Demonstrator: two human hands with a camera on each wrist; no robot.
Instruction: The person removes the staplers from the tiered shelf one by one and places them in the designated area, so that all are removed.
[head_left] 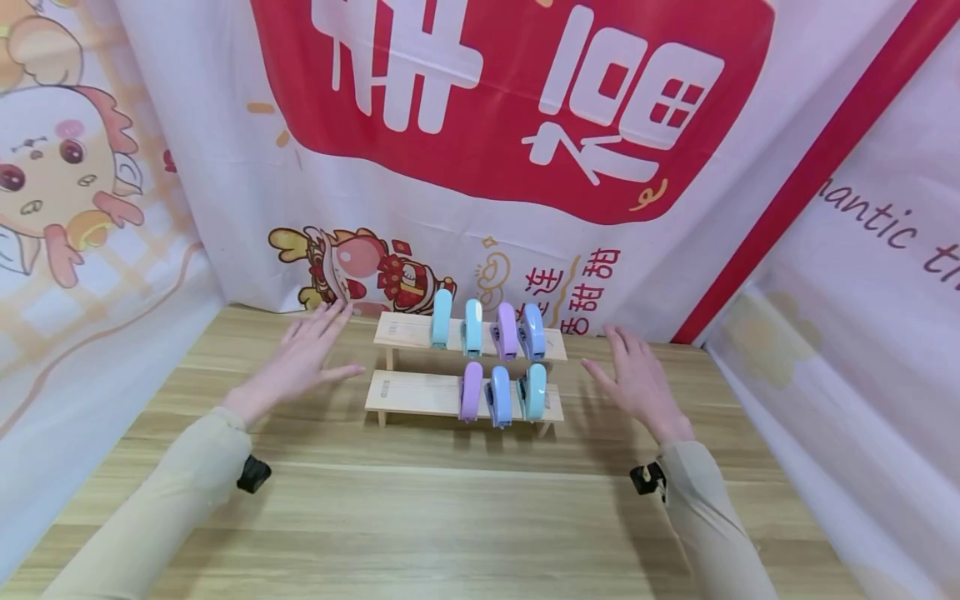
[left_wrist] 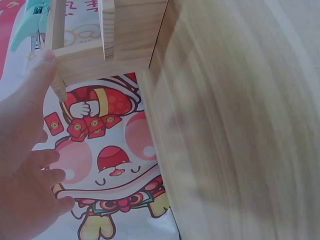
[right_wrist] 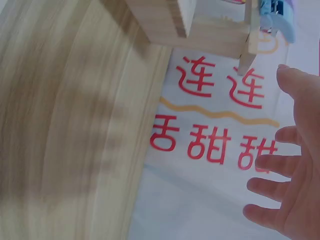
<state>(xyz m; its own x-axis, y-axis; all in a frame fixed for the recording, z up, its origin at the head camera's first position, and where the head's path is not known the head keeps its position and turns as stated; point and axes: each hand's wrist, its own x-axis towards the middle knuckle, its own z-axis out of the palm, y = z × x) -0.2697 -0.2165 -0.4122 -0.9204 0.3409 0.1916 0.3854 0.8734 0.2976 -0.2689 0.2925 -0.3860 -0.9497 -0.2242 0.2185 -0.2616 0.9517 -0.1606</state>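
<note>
A two-tier wooden rack (head_left: 416,393) stands at the back of the table. Its upper tier carries several small staplers in a row: two teal ones (head_left: 441,321), a purple one (head_left: 506,329) and a blue one (head_left: 532,331). On the lower tier sit a purple stapler (head_left: 470,390), a blue stapler (head_left: 499,396) and a teal stapler (head_left: 533,392). To the rack's left my left hand (head_left: 303,350) hovers with fingers spread, holding nothing. My right hand (head_left: 637,379) is off the rack's right end, fingers extended, also holding nothing.
A wood-grain table (head_left: 450,517) extends in front of the rack. Printed white cloth (head_left: 427,212) hangs right behind it, and more cloth walls (head_left: 847,308) close in the left and right sides. Each wrist wears a small black device (head_left: 253,473).
</note>
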